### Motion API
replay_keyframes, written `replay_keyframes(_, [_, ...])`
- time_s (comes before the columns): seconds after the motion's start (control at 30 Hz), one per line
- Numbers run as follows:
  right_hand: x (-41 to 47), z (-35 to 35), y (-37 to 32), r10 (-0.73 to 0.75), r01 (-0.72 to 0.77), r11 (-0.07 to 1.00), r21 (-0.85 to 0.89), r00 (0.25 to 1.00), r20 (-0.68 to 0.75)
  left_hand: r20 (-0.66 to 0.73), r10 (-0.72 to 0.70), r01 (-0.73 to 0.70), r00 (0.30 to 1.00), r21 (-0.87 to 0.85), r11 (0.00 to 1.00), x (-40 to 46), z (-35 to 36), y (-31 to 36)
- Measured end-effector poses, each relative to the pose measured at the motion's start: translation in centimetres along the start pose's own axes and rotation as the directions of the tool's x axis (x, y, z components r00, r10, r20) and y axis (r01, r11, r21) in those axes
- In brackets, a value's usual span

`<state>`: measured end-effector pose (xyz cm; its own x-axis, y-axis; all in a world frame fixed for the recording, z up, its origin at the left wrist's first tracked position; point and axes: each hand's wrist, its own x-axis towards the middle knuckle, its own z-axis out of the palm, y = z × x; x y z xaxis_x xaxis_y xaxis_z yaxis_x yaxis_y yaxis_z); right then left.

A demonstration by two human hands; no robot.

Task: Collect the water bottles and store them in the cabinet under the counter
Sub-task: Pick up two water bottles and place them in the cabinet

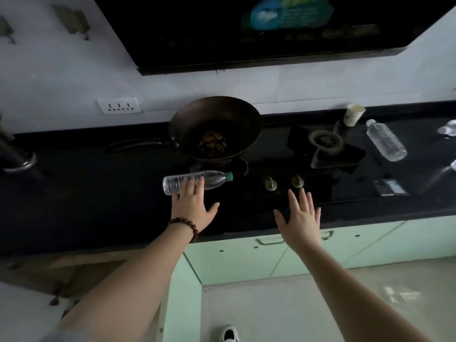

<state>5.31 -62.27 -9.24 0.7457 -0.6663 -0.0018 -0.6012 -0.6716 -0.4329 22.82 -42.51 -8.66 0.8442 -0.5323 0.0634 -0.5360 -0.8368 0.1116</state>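
Note:
A clear water bottle with a green cap (212,179) lies on its side on the black counter (86,198), in front of the wok. My left hand (192,206), with a bead bracelet at the wrist, is flat with fingers spread; its fingertips rest on the bottle's middle. My right hand (301,218) hovers open over the counter's front edge, below the stove knobs, holding nothing. A second clear bottle (386,140) lies at the far right of the counter. Pale green cabinet doors (237,257) sit under the counter; one door (182,304) stands open toward me.
A dark wok (214,129) with food scraps sits on the left burner; the right burner (325,141) is bare. A paper cup (353,115) stands behind it. More clear plastic shows at the right edge (447,130). A range hood (246,33) hangs overhead, a tap base (19,161) is far left.

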Motion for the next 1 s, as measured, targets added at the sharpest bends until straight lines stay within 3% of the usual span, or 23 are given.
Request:
replay_keyframes(0.3, [7.9,3.4,-1.8,-0.013,0.014,0.999,-0.045,0.999,0.030,0.185,-0.015,0.005,0.983,0.056,0.998,9.1,3.6,-3.4])
replay_keyframes(0.57, [10.2,5.1,-2.2,-0.012,0.016,0.998,-0.066,0.998,0.060,-0.012,0.072,-0.071,0.997,0.103,0.992,9.0,5.5,-3.8])
replay_keyframes(0.73, [10.3,5.0,-1.7,-0.002,0.006,0.997,-0.074,0.998,0.064,0.136,0.081,-0.094,0.987,0.091,0.991,11.1,5.1,-3.8])
replay_keyframes(1.0, [9.9,3.4,-0.1,0.035,-0.033,0.998,-0.054,0.999,0.038,0.216,0.143,-0.170,0.966,0.114,0.979,11.4,4.6,-2.9])
